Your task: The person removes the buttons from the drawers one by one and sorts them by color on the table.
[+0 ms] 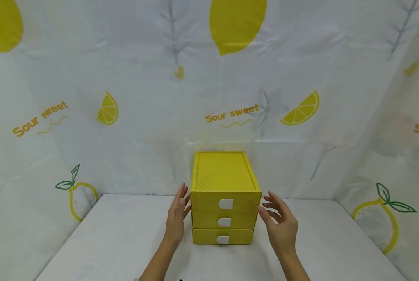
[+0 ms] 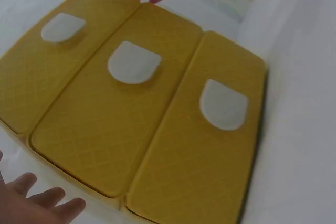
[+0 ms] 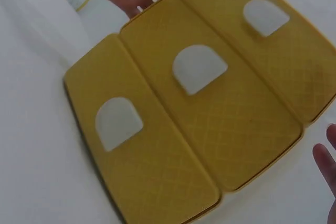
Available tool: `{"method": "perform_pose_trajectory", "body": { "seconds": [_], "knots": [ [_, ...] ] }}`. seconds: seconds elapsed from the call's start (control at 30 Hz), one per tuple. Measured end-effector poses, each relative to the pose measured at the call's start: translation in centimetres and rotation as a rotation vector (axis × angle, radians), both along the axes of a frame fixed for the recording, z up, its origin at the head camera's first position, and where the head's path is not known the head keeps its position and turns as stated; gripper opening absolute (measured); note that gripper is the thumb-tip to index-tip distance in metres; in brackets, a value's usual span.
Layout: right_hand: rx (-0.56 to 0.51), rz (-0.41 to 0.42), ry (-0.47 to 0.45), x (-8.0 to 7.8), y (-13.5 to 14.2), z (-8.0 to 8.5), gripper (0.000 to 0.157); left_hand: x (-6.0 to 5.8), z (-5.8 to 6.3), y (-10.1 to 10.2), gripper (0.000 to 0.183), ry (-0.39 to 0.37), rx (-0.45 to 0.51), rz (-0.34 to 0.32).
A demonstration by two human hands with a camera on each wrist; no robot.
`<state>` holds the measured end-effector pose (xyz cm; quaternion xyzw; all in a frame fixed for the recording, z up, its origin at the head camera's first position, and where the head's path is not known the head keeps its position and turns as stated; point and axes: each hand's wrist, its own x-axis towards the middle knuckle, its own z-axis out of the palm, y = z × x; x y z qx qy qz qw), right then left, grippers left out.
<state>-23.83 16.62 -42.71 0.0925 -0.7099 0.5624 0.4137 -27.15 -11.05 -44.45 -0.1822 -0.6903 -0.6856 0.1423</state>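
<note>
A yellow three-drawer box (image 1: pixel 227 171) stands on the white table, its drawer fronts facing me. Each front carries a white rounded tab, such as the middle tab (image 2: pixel 134 62) in the left wrist view. Beside the box's left side is my left hand (image 1: pixel 175 220), fingers fairly straight and pointing up. On the other side, my right hand (image 1: pixel 281 224) has its fingers loosely bent and its thumb close to the upper right front edge. Neither hand grips anything; whether the fingertips touch the box I cannot tell. In the right wrist view the drawer fronts (image 3: pixel 173 124) look closed.
The white tabletop (image 1: pixel 125 234) spreads to both sides of the box. Behind it hangs a white cloth (image 1: pixel 142 117) printed with lemons, leaves and "Sour sweet" lettering. More of this printed cloth closes off the left and right sides.
</note>
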Motion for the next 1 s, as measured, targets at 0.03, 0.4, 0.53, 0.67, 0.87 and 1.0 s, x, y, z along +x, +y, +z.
{"method": "perform_pose_trajectory", "body": {
  "seconds": [0.03, 0.4, 0.53, 0.67, 0.87, 1.0],
  "knots": [
    [0.0, 0.004, 0.032, 0.2, 0.0, 0.6, 0.05, -0.2, 0.6, 0.0, 0.053, 0.01, 0.005, -0.009],
    [0.037, 0.19, -0.135, 2.2, -2.7, 4.0, 0.038, -2.3, 2.9, 0.2, 0.048, 0.045, -0.061, -0.097],
    [0.139, 0.243, -0.274, 2.2, -3.5, 3.9, 0.036, -2.2, 2.7, 0.1, 0.046, 0.048, -0.057, -0.112],
    [0.153, 0.289, -0.321, 2.0, -4.2, 3.5, 0.034, -2.4, 2.6, 0.1, 0.046, 0.078, -0.061, -0.123],
    [0.099, 0.3, -0.302, 1.8, -5.2, 3.3, 0.032, -2.6, 2.8, 0.1, 0.046, 0.088, -0.077, -0.136],
    [0.071, 0.27, -0.31, 1.7, -6.0, 3.3, 0.03, -2.5, 3.0, 0.0, 0.046, 0.084, -0.073, -0.128]
  ]
}}
